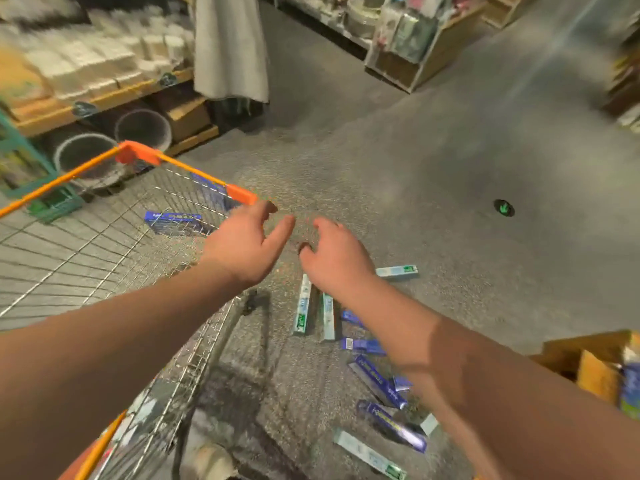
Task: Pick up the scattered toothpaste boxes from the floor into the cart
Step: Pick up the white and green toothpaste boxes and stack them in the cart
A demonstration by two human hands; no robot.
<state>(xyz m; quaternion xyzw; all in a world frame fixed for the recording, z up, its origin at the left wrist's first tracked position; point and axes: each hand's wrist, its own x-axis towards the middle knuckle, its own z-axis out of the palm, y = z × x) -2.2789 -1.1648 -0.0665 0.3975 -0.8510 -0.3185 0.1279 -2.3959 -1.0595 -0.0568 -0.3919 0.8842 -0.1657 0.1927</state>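
Observation:
A wire cart (145, 157) with an orange rim stands at the left, with a blue toothpaste box (176, 222) lying inside and another blue box (211, 192) against its far wall. Several boxes lie scattered on the grey floor to the cart's right: pale teal boxes (302, 308), (396, 271), (369, 453) and blue boxes (377, 381), (393, 424). My left hand (244, 245) hovers over the cart's right edge, fingers apart and empty. My right hand (337, 256) is beside it above the floor, fingers loosely curled, holding nothing.
Shelves with white packages (86, 67) and round tubs (142, 128) run along the left. A person's pale garment (230, 46) hangs at the top centre. A wooden display (408, 46) stands at the back right, cardboard boxes (595, 372) at the lower right.

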